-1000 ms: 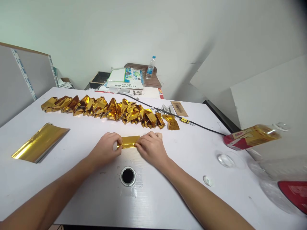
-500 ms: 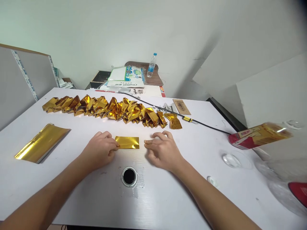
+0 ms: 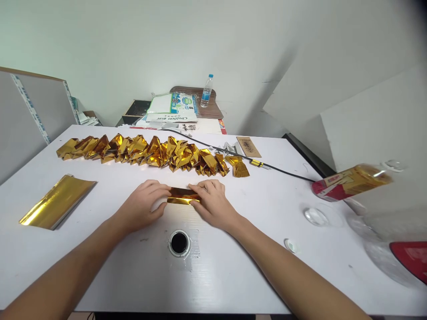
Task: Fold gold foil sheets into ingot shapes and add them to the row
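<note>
A small piece of gold foil paper (image 3: 180, 197) is between my hands on the white table, with a crease along its length and its far part looking darker and raised. My left hand (image 3: 147, 202) has thumb and fingers at the paper's left end. At the right end, my right hand (image 3: 211, 202) pinches it, fingers on the far edge and thumb on the near edge. Beyond my hands lies a long row of folded gold paper pieces (image 3: 140, 151). A stack of gold foil sheets (image 3: 60, 200) rests to the left.
A round black-centred hole (image 3: 179, 243) lies in front of my hands. A black cable (image 3: 283, 170) crosses behind them toward the right. An amber bottle (image 3: 350, 181), a clear lid (image 3: 316, 217) and a small white cap (image 3: 291, 246) are at the right. A water bottle (image 3: 206, 92) stands at the back.
My right hand has moved left onto the paper, which was lying flat and now shows a raised, darker far part. My left hand's fingers have spread along its left end.
</note>
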`<state>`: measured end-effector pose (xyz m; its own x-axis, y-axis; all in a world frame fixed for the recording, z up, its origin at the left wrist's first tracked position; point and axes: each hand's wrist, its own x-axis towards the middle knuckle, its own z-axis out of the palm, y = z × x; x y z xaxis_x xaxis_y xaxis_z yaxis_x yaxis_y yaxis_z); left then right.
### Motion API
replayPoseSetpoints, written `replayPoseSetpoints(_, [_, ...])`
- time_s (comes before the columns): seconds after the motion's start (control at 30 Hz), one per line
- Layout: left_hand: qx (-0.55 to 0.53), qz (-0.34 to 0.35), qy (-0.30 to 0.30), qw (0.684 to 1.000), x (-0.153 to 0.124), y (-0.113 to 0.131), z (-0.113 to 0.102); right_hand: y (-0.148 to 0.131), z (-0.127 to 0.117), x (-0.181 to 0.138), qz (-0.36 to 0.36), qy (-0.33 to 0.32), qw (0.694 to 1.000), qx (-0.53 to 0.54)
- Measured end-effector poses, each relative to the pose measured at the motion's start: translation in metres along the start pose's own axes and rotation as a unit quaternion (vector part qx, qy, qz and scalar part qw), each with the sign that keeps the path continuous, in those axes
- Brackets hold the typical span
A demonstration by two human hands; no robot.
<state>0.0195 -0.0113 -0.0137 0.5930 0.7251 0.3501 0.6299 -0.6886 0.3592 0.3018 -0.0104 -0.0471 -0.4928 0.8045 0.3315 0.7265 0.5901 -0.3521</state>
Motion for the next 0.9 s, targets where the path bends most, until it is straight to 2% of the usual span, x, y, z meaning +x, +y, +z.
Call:
replayPoseSetpoints(0.1, [0.007,-0.027,0.035,0.999,0.002,0.001,0.003,-0.002,-0.001,0.001,-0.038,0.023,0.999,-0.023])
replayPoseSetpoints(0.27, [0.014,-0.017,0.004,1.000,0.005,0.009,0.011,-0.005,-0.003,0.001,-0.063,0.020,0.997,-0.047])
replayPoseSetpoints(0.43, [-0.006,-0.031,0.026,0.999,0.006,0.010,0.018,-0.002,0.000,0.001,-0.053,0.019,0.998,-0.028])
replayPoseSetpoints(0.6, [-0.043,-0.030,0.030,0.998,0.003,0.007,0.017,0.001,0.001,0.001,-0.067,0.028,0.997,0.018])
replayPoseSetpoints(0.73, [-0.024,-0.033,0.011,0.999,0.002,0.005,0.017,-0.001,-0.004,0.000,-0.090,-0.002,0.993,0.076])
replayPoseSetpoints(0.9, [-0.001,0.021,-0.006,1.000,0.003,0.005,0.020,-0.004,-0.015,-0.001,-0.079,-0.034,0.983,0.160])
